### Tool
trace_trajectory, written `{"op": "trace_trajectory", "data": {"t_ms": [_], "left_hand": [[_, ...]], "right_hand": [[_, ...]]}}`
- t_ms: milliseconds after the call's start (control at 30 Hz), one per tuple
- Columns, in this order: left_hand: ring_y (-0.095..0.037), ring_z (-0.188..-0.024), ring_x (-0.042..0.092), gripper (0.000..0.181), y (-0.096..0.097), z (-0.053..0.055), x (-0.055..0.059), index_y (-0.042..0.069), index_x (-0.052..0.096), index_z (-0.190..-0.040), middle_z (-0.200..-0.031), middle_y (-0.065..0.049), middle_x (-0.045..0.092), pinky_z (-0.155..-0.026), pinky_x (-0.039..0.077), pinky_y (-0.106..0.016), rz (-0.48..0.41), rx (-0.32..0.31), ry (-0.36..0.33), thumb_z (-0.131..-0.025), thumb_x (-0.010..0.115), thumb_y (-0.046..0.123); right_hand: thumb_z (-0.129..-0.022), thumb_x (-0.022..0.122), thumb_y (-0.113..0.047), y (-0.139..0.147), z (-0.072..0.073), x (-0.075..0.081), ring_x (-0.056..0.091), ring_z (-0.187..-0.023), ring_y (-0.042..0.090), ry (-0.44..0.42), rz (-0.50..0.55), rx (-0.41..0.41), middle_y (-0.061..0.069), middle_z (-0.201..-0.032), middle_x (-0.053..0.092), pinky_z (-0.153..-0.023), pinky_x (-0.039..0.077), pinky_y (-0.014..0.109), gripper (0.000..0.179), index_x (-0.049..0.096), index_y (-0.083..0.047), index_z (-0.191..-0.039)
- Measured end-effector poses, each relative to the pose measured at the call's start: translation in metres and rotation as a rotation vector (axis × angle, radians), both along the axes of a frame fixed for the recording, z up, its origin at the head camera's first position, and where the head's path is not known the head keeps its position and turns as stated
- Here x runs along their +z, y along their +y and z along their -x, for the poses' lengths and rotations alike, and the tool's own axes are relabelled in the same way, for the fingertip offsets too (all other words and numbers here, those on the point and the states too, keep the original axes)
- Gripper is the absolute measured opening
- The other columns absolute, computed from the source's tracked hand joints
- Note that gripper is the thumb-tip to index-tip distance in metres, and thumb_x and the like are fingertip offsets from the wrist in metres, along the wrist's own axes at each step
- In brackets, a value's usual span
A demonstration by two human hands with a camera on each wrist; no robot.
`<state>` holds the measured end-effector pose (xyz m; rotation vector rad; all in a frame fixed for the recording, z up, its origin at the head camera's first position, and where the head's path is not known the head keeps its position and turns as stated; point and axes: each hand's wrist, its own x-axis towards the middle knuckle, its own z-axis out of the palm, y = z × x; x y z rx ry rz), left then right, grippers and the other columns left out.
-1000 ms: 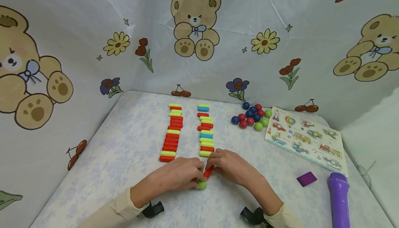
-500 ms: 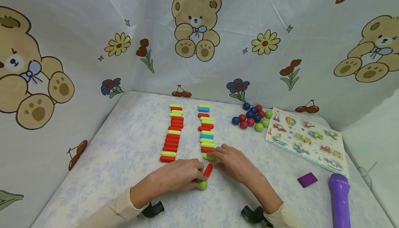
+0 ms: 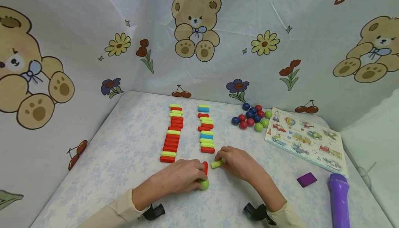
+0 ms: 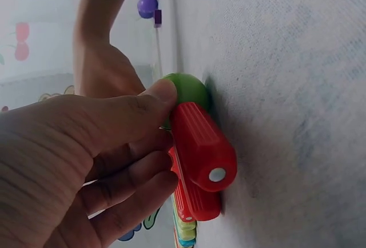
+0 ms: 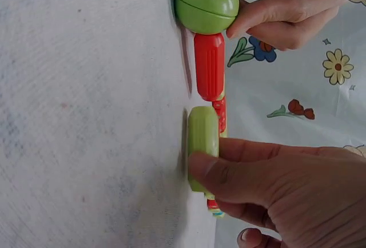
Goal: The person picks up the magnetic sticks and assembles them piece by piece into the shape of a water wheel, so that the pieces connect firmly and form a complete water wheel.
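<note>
My left hand point(image 3: 180, 176) pinches a green ball point(image 3: 204, 184) low over the table, thumb against it. Red magnetic rods meet the ball; one red rod point(image 5: 210, 68) sticks out from it, and a second red rod point(image 4: 203, 145) lies nearest the left wrist camera. Between thumb and fingers, my right hand point(image 3: 238, 162) pinches a yellow-green magnetic rod point(image 5: 203, 139). That rod is just right of the red rod's far end, apart from it. The left fingers hide part of the ball and rods in the head view.
Two columns of rods, a left column point(image 3: 171, 140) mostly red and a right column point(image 3: 206, 140) of mixed colours, lie beyond the hands. Several coloured balls point(image 3: 250, 121) are grouped at back right, beside a picture board point(image 3: 307, 139). A purple card point(image 3: 307, 179) and purple microphone-shaped object point(image 3: 339, 198) lie right.
My right hand has left the red rod, picked the yellow-green rod from the right column's near end and drawn it right and nearer. The red rod at the ball has swung to point away.
</note>
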<state>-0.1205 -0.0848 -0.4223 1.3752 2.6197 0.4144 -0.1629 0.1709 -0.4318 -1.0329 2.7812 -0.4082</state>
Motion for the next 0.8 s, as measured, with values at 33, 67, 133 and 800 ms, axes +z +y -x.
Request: {"op": "trace_trajectory", "data": {"t_ms": [33, 67, 133, 800], "left_hand": [[0.001, -0.077, 0.048, 0.008, 0.0, -0.0001, -0.0003, 0.026, 0.082, -0.103, -0.083, 0.014, 0.056, -0.062, 0.041, -0.012, -0.004, 0.002, 0.003, -0.096, 0.086, 0.026], [0.001, -0.076, 0.048, 0.008, 0.0, -0.0001, -0.0006, 0.025, 0.082, -0.102, -0.083, 0.014, 0.056, -0.062, 0.04, -0.012, -0.005, 0.004, 0.005, -0.095, 0.086, 0.027], [0.001, -0.077, 0.048, 0.009, 0.0003, -0.0003, -0.0006, 0.025, 0.082, -0.103, -0.084, 0.013, 0.057, -0.062, 0.041, -0.012, -0.006, 0.01, 0.003, -0.095, 0.086, 0.027], [-0.004, -0.098, 0.056, 0.014, 0.0065, -0.0026, -0.0055, 0.019, 0.082, -0.106, -0.106, 0.008, 0.066, -0.074, 0.051, -0.013, -0.021, 0.07, 0.022, -0.096, 0.085, 0.029]], "right_hand": [[-0.09, 0.087, -0.006, 0.0003, -0.0001, 0.0007, 0.069, -0.098, 0.015, 0.002, 0.009, 0.014, -0.004, -0.106, 0.074, -0.09, 0.063, 0.038, 0.023, 0.08, -0.016, -0.109], [-0.09, 0.087, -0.005, 0.0003, -0.0004, 0.0017, 0.069, -0.099, 0.015, 0.0, 0.018, 0.024, -0.004, -0.106, 0.074, -0.09, 0.063, 0.038, 0.023, 0.08, -0.017, -0.108], [-0.09, 0.086, -0.004, -0.0001, -0.0008, 0.0032, 0.069, -0.1, 0.014, -0.01, 0.035, 0.046, -0.006, -0.106, 0.074, -0.091, 0.062, 0.037, 0.023, 0.08, -0.018, -0.108], [-0.091, 0.085, -0.002, -0.0093, -0.0074, 0.0042, 0.069, -0.11, 0.017, 0.049, 0.06, 0.195, -0.003, -0.119, 0.073, -0.097, 0.061, 0.038, 0.03, 0.08, -0.017, -0.116]]}}
